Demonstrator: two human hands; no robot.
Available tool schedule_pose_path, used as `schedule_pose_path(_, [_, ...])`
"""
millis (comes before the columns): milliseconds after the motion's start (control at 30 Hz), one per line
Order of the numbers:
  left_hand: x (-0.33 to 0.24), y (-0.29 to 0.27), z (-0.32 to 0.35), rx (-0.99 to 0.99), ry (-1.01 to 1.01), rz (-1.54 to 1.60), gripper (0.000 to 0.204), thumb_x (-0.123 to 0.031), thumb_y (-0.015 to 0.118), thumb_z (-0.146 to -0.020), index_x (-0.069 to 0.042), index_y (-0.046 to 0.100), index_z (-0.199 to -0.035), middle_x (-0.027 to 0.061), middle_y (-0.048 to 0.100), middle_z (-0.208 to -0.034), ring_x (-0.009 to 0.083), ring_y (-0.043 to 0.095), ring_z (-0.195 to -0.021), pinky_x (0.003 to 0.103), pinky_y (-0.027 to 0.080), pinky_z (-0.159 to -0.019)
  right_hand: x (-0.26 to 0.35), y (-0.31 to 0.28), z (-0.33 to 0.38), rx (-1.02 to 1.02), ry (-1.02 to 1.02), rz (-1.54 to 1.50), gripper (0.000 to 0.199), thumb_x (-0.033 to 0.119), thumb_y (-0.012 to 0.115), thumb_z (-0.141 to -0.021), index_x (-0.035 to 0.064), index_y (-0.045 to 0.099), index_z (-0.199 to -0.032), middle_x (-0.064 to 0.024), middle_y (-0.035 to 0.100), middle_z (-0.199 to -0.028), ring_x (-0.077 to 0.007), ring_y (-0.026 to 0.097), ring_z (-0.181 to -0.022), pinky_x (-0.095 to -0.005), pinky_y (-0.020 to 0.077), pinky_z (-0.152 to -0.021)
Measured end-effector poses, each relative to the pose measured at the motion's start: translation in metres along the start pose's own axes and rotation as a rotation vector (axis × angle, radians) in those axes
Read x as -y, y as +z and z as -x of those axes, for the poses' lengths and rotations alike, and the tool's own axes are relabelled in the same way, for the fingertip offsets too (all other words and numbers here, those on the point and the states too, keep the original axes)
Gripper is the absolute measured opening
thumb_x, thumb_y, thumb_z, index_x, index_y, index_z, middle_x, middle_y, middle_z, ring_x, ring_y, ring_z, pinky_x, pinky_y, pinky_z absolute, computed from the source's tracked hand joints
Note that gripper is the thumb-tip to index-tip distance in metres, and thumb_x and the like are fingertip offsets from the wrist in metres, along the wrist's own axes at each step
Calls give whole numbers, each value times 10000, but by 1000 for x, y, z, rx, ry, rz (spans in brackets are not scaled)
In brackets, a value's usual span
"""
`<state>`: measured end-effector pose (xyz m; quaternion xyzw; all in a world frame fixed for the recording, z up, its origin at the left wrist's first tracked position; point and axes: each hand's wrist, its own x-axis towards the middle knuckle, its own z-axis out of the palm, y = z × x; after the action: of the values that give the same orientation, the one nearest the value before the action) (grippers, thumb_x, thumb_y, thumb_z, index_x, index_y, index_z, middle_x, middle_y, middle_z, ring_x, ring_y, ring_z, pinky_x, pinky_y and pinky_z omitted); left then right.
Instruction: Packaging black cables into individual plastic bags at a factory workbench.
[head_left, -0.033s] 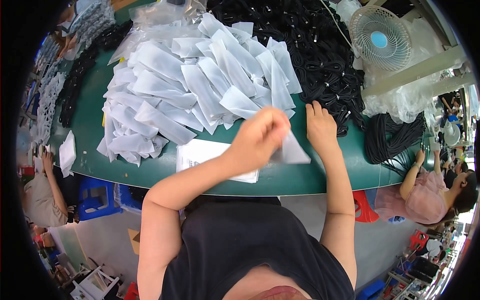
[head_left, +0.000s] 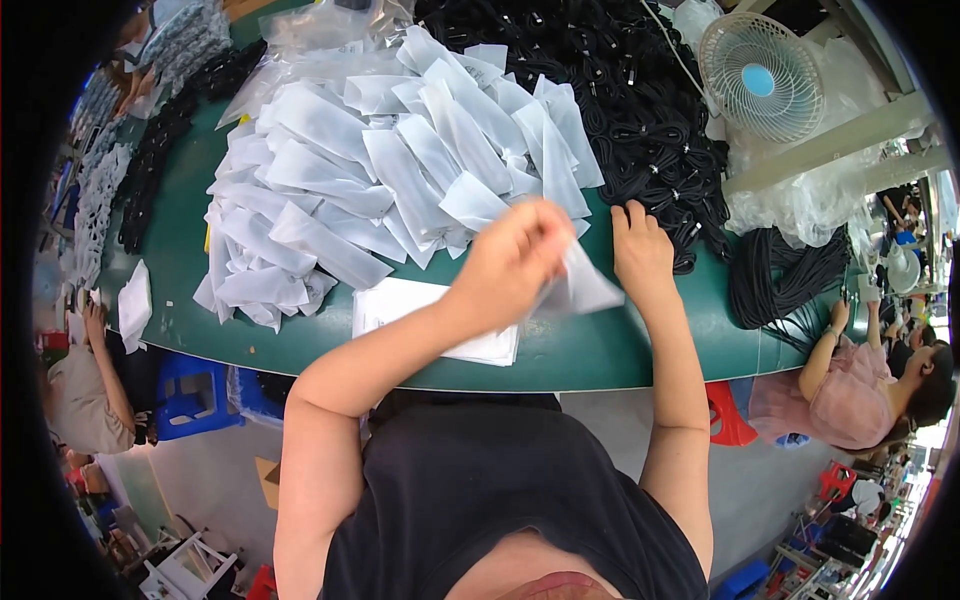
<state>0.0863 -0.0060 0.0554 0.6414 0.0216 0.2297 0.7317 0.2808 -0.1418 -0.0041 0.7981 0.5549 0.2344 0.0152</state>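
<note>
A translucent white plastic bag (head_left: 580, 285) hangs from my left hand (head_left: 515, 262), its fingers closed in a pinch on the bag's upper end. Below that hand lies a flat stack of white bags (head_left: 395, 302), partly covered by my forearm. My right hand (head_left: 642, 250) rests palm down on the table, fingers stretched toward the edge of a pile of bundled black cables (head_left: 650, 130). Whether its fingertips press on a cable is hard to make out. Beyond my left hand spreads a large heap of folded, filled white bags (head_left: 350, 170).
The green table (head_left: 600, 355) curves along its front edge. A fan (head_left: 760, 78) stands at the far right near clear plastic sheeting (head_left: 800, 190). A black cable bundle (head_left: 785, 275) lies at the right. Co-workers sit at both sides, one in a pink top (head_left: 830, 390).
My left hand has moved slightly up and left, and the hanging bag has swung a little upward. My right hand stays in place.
</note>
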Motion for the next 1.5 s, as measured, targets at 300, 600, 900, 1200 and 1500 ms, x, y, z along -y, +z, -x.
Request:
schedule_pose_path(300, [13,-48,-7,-601,47,-8,285,-91,509,-945,4,439,-1205,95,504,-1183,152,582,-889,285,454,-817,-3,1,1,230,162,-166,346,49,664,-723,70,583,-1059,-119,514,-995,-292,600,-839,-388,533,-690])
schedule_pose_path(600, [23,-45,77,-123,-30,-623,151,-47,581,-879,-24,561,-1028,76,559,-928,166,583,-789,267,467,-680,6,-52,3,63,145,-500,384,65,693,-732,92,589,-1101,-128,503,-993,-279,609,-765,-357,509,-619])
schedule_pose_path(900, [55,-45,89,34,157,-1061,144,-5,690,-745,-35,630,-873,89,561,-865,251,580,-782,316,473,-627,44,-92,45,-162,56,-1412,408,-60,687,-672,3,518,-1037,-194,524,-1108,-199,582,-856,-277,525,-709])
schedule_pose_path(1200, [35,-54,90,-95,-180,-405,70,-39,708,-790,-29,708,-859,20,586,-880,116,548,-752,232,438,-636,52,-84,59,-218,-169,-1586,358,-55,688,-709,6,529,-1024,-250,521,-1148,-253,633,-851,-321,554,-701])
schedule_pose_path(1500, [35,-51,89,-109,-255,-78,53,-29,711,-792,-19,704,-844,8,581,-886,82,516,-766,220,413,-673,51,-99,48,-121,-325,-1517,373,-45,730,-640,46,589,-973,-199,605,-1126,-267,642,-851,-305,533,-673])
